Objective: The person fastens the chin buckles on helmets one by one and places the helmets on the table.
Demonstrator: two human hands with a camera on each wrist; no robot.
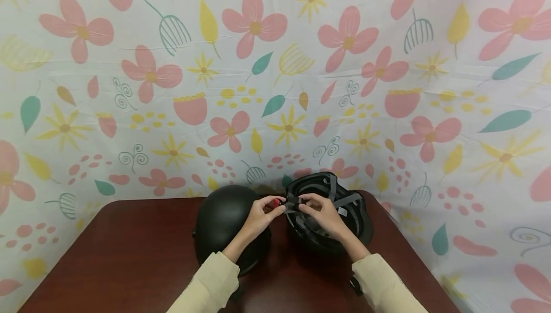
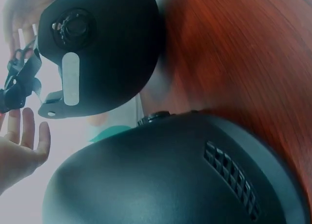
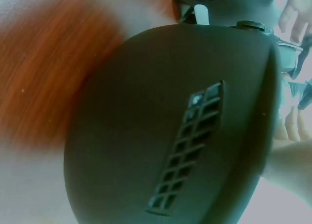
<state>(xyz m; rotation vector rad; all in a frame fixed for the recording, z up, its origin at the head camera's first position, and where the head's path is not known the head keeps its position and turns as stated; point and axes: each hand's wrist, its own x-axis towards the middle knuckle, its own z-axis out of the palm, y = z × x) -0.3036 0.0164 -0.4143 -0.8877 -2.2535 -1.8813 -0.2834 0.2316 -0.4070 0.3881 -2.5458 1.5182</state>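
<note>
A black helmet lies upside down on the table, its hollow side and grey straps facing up. Above its left rim, both hands meet at the black chin-strap buckle. My left hand pinches the buckle's left end, where a red piece shows beside the fingers. With thumb and fingers, my right hand pinches the strap side of the buckle. Whether the buckle's halves are joined cannot be made out. The helmet's vented shell fills much of the right wrist view.
A second black helmet stands dome up to the left, under the left forearm. Both are on a dark red-brown wooden table. A flower-patterned cloth hangs behind the table. A small black item shows by the right sleeve.
</note>
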